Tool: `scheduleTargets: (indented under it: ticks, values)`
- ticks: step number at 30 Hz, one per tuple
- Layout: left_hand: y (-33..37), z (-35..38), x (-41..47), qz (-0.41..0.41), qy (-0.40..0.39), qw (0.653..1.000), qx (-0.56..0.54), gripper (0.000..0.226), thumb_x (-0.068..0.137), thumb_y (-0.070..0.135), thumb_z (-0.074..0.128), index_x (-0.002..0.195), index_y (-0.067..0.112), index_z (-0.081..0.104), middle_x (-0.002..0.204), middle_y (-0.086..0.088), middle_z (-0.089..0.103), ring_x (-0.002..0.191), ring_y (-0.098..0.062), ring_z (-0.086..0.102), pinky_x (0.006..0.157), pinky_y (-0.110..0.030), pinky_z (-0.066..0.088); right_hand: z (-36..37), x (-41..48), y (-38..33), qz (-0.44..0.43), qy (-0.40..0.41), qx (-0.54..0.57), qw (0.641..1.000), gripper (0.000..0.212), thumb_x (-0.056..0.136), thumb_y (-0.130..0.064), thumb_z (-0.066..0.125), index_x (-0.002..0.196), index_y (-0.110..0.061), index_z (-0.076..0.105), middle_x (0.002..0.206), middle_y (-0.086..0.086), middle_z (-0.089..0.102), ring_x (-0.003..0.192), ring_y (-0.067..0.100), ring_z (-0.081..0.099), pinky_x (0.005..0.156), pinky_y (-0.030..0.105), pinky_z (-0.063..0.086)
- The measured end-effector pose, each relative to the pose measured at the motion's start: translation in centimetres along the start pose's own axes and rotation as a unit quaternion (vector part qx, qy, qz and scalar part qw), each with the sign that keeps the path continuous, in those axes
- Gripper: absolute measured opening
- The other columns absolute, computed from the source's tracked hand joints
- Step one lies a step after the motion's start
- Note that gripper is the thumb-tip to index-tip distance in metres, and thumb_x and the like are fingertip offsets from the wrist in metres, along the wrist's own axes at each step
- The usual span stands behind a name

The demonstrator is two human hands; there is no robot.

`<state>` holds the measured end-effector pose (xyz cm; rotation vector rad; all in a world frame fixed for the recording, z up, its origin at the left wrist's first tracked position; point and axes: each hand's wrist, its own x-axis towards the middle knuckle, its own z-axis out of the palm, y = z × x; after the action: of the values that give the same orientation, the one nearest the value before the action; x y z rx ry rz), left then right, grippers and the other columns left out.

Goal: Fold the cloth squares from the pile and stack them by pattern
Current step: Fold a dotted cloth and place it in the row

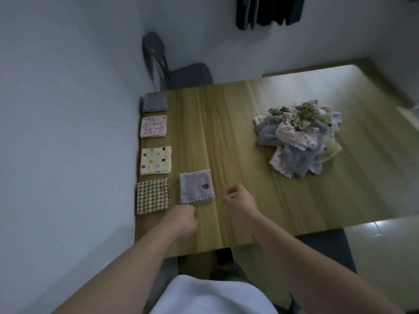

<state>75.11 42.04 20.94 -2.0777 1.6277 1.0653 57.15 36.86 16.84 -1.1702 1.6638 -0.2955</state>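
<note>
You can't see squares buried in the pile [299, 137] on the bench [226, 132], nor the fingers curled under your left grip [182, 217]. Beyond the bench, dark hanging things [267, 10] are cut by the top edge.

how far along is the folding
Done: four folded stacks on the table: grey, pink, polka-dot, check. In hand: a folded lilac square lies alone by the left hand and right hand. Left: a sizeable pile, unfolded.

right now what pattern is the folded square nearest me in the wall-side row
Brown-and-cream gingham check on that folded square; head view shows it.
</note>
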Motion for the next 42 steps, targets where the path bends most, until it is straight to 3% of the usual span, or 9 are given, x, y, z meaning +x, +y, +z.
scheduleTargets:
  ticks: [5, 7, 15, 19, 24, 30, 37, 39, 42]
  values:
    - [4.4, 3.1, -7.0, 0.081, 0.043, 0.994, -0.064, 0.019, 0.100, 0.031, 0.057, 0.106, 0.017, 0.068, 0.106, -0.003, 0.069, 0.087, -0.019, 0.069, 0.082, -0.038, 0.061, -4.7, -10.4, 5.3, -0.007, 0.075, 0.112, 0.991, 0.014, 0.095, -0.026, 0.066, 0.108, -0.022, 0.062, 0.103, 0.000, 0.065, 0.090, 0.017, 0.066, 0.070, 0.034, 0.058]
    - [6.7, 4.6, -10.1, 0.119, 0.061, 0.986, -0.100, 0.017, 0.100, 0.029, 0.059, 0.109, 0.019, 0.070, 0.106, 0.000, 0.069, 0.088, -0.017, 0.070, 0.080, -0.036, 0.060, -7.1, -14.6, 7.1, -0.018, 0.102, 0.138, 0.985, 0.012, 0.095, -0.026, 0.066, 0.105, -0.021, 0.063, 0.102, 0.003, 0.066, 0.087, 0.018, 0.066, 0.066, 0.034, 0.056]
    - [16.6, 9.6, -18.3, 0.202, 0.075, 0.951, -0.222, 0.012, 0.100, 0.023, 0.061, 0.110, 0.021, 0.069, 0.096, 0.004, 0.070, 0.079, -0.010, 0.070, 0.062, -0.021, 0.053, -16.5, -23.2, 11.4, -0.066, 0.165, 0.145, 0.973, 0.006, 0.096, -0.027, 0.066, 0.097, -0.021, 0.067, 0.087, 0.004, 0.068, 0.087, 0.024, 0.069, 0.079, 0.046, 0.060]
    - [22.5, 12.9, -20.4, 0.180, 0.117, 0.931, -0.296, 0.009, 0.100, 0.016, 0.061, 0.099, 0.021, 0.068, 0.094, 0.000, 0.073, 0.074, -0.013, 0.071, 0.051, -0.013, 0.046, -21.9, -22.2, 15.2, -0.079, 0.140, 0.160, 0.974, 0.007, 0.096, -0.025, 0.065, 0.096, -0.018, 0.067, 0.085, 0.003, 0.067, 0.081, 0.022, 0.068, 0.074, 0.043, 0.061]
    - [28.2, 16.3, -20.4, 0.125, 0.182, 0.908, -0.357, 0.013, 0.101, 0.016, 0.058, 0.098, 0.023, 0.069, 0.089, 0.004, 0.074, 0.069, -0.010, 0.070, 0.058, -0.018, 0.050, -27.4, -18.2, 19.5, -0.100, 0.084, 0.152, 0.980, 0.006, 0.096, -0.023, 0.064, 0.094, -0.018, 0.067, 0.082, 0.002, 0.067, 0.078, 0.019, 0.067, 0.074, 0.043, 0.060]
    - [37.9, 22.2, -24.0, 0.021, 0.239, 0.845, -0.477, 0.014, 0.101, 0.011, 0.056, 0.099, 0.016, 0.070, 0.091, -0.003, 0.074, 0.064, -0.008, 0.068, 0.058, -0.019, 0.053, -36.5, -17.8, 24.2, -0.117, 0.008, 0.104, 0.988, 0.008, 0.097, -0.024, 0.063, 0.096, -0.019, 0.069, 0.086, 0.001, 0.069, 0.081, 0.018, 0.069, 0.080, 0.044, 0.060]
    - [44.8, 26.7, -28.3, 0.000, 0.268, 0.838, -0.475, 0.012, 0.100, 0.014, 0.058, 0.101, 0.019, 0.069, 0.094, 0.000, 0.074, 0.069, -0.010, 0.071, 0.065, -0.025, 0.058, -42.7, -19.4, 27.8, -0.165, -0.055, 0.084, 0.981, 0.007, 0.097, -0.024, 0.063, 0.094, -0.019, 0.068, 0.088, 0.003, 0.069, 0.080, 0.017, 0.068, 0.079, 0.044, 0.061]
    - [47.7, 29.5, -29.2, 0.001, 0.285, 0.818, -0.500, 0.011, 0.100, 0.015, 0.059, 0.102, 0.019, 0.069, 0.094, 0.001, 0.075, 0.072, -0.012, 0.073, 0.071, -0.032, 0.060, -45.0, -20.6, 30.1, -0.184, -0.074, 0.051, 0.979, 0.008, 0.097, -0.026, 0.063, 0.095, -0.020, 0.068, 0.091, 0.004, 0.069, 0.081, 0.019, 0.068, 0.079, 0.044, 0.061]
    - [51.7, 33.1, -30.3, -0.005, 0.305, 0.779, -0.549, 0.013, 0.101, 0.013, 0.057, 0.104, 0.018, 0.068, 0.094, 0.001, 0.074, 0.069, -0.008, 0.071, 0.065, -0.026, 0.057, -48.8, -21.9, 32.6, -0.184, -0.090, -0.020, 0.979, 0.008, 0.098, -0.029, 0.063, 0.099, -0.022, 0.067, 0.096, 0.003, 0.069, 0.089, 0.022, 0.069, 0.082, 0.043, 0.060]
